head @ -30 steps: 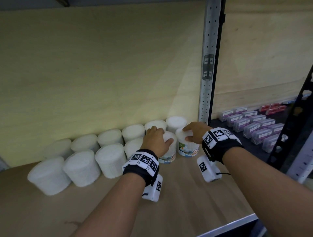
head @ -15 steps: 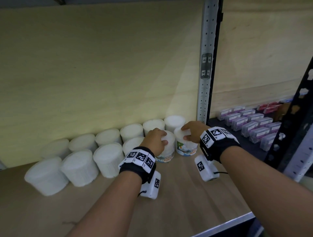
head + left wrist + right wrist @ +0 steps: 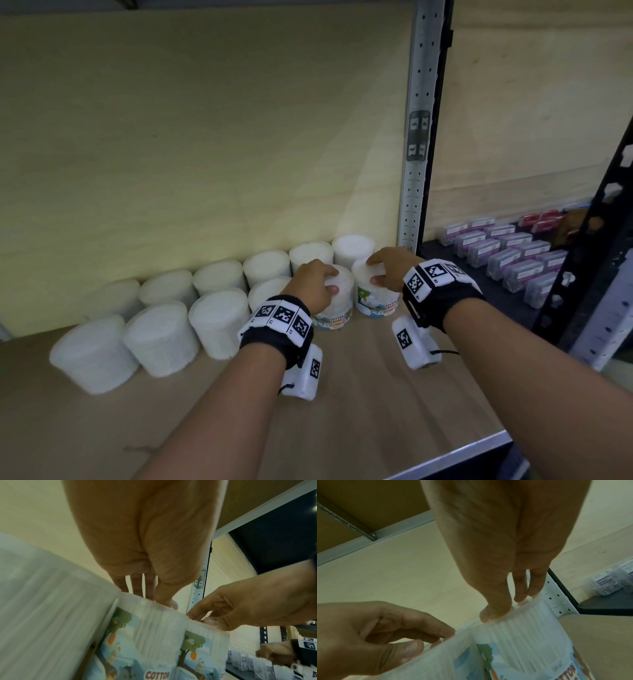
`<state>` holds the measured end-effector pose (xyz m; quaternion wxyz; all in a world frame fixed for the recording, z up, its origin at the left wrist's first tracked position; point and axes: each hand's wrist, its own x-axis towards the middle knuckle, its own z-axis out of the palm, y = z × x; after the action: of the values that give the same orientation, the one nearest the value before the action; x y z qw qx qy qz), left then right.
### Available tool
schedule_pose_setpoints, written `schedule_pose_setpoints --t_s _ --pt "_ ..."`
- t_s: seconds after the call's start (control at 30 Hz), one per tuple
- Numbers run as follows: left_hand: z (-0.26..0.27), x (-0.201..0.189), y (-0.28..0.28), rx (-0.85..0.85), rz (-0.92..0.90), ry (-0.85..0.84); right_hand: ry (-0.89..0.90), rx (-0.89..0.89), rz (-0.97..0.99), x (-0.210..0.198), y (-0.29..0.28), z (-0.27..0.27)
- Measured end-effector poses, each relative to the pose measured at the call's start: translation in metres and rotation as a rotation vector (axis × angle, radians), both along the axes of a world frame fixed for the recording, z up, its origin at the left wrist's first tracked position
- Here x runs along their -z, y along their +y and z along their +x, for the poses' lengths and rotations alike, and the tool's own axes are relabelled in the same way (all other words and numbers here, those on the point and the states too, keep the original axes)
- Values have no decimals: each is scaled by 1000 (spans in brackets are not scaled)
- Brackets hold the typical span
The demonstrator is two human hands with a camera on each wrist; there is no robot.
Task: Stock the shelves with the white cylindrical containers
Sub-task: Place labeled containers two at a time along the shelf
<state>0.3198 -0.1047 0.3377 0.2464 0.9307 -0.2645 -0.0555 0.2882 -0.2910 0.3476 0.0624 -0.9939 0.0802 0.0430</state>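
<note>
Two white cylindrical cotton-bud tubs, left tub [image 3: 337, 301] and right tub [image 3: 375, 291], stand side by side on the wooden shelf board [image 3: 394, 411], left hand [image 3: 313, 286] and right hand [image 3: 390, 265] each clamped over a lid, so placing looks nearly finished and letting go comes next

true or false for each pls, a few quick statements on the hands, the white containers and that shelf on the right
1. Each hand grips its own container from the top: left hand, right hand. True.
2. The two gripped containers lie tipped over. False: both stand upright on the shelf board.
3. Their labels read "cotton". True.
4. The neighbouring shelf on the right holds white tubs. False: it holds small purple boxes in rows.
5. The gripped pair stands behind the back row. False: in front.
</note>
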Motion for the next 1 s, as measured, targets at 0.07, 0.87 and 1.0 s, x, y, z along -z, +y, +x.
schedule_pose_setpoints --t_s 0.07,0.87,1.0 --pt "-1 0 -1 2 13 -13 -7 7 -7 1 0 -1" --pt "-78 -5 17 100 121 -92 20 11 41 -7 19 -85" --pt "-99 -6 21 115 104 -97 41 19 83 -11 22 -111"
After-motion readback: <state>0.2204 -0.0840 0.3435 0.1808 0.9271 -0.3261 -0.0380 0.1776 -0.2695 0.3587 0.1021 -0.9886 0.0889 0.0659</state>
